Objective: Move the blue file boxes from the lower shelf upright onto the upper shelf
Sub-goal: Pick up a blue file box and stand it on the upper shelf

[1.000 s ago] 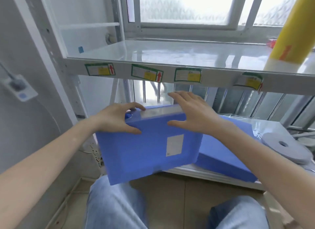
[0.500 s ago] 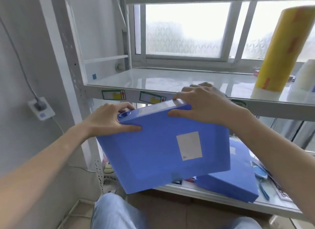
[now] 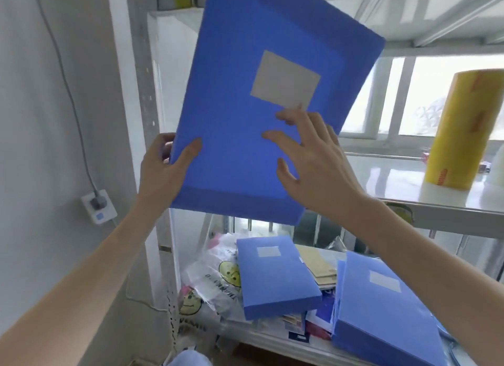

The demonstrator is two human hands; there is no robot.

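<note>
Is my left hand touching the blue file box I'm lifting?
Touching. The head view shows the left hand gripping the raised blue file box at its lower left edge, thumb pressed on the front.

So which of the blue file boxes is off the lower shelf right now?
The raised blue file box, held upright and tilted between the left hand and right hand. The other two boxes lie flat below.

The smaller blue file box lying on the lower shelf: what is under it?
The smaller blue file box lies on a plastic bag with smiley faces at its left and tan paper at its right. What is directly beneath its middle is covered.
</note>
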